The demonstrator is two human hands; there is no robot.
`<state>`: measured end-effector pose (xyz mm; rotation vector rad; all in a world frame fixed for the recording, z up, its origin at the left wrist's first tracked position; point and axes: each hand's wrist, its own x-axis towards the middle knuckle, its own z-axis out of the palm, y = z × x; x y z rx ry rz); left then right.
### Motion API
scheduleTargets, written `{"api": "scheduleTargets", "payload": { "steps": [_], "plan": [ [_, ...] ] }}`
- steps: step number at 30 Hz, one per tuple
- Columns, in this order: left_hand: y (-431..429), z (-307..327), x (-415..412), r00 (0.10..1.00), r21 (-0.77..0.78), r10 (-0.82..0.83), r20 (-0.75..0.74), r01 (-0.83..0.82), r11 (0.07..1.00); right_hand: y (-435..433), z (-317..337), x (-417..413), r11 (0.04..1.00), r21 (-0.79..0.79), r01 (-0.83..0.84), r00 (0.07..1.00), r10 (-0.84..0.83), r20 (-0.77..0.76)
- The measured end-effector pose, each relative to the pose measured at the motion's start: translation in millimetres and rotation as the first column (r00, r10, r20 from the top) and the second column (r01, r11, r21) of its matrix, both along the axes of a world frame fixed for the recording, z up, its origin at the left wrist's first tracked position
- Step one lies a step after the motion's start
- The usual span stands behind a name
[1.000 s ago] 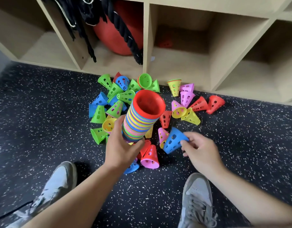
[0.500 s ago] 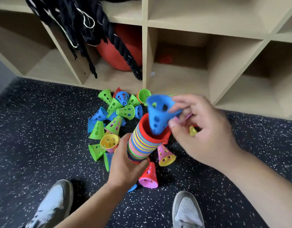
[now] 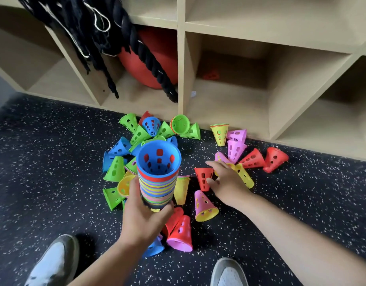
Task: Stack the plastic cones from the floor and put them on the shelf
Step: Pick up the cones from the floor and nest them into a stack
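Note:
My left hand (image 3: 145,216) is wrapped around the base of a tall stack of nested plastic cones (image 3: 157,182), held upside down with a blue cone (image 3: 159,157) on top, its wide mouth facing me. My right hand (image 3: 225,180) reaches over the floor with fingers spread around a small red cone (image 3: 203,177), thumb and fingertips touching it while it lies on the floor. Several loose cones in green, blue, pink, yellow and red (image 3: 204,205) lie scattered around. The wooden shelf (image 3: 229,104) stands just behind them.
A red ball (image 3: 155,58) and thick black ropes (image 3: 140,48) fill the shelf compartment at centre left. The compartment to its right holds one small red object (image 3: 211,75) at the back. My two shoes (image 3: 54,259) stand on the speckled black floor (image 3: 44,172).
The blue cone went from my right hand onto the top of the stack. My right hand then dropped to the floor and reached the small red cone. The view tilted slightly up.

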<state>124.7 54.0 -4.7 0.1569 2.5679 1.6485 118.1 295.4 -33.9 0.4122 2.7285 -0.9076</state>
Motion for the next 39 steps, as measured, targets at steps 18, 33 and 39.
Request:
{"api": "scheduleTargets", "payload": {
  "steps": [18, 33, 39],
  "plan": [
    [21, -4, -23, 0.999, -0.014, -0.001, -0.051, 0.000, 1.000, -20, 173, -2, 0.945, -0.273, -0.182, 0.539, -0.137, -0.831],
    [26, 0, -22, 1.000, 0.039, 0.023, 0.011, -0.023, 0.999, 38, -15, -24, 0.906, 0.370, -0.204, 0.976, 0.216, 0.010],
    [26, -4, -28, 1.000, -0.008, 0.012, 0.011, -0.012, 1.000, 46, -30, -34, 0.953, 0.302, 0.028, 0.987, 0.022, -0.162]
  ]
}}
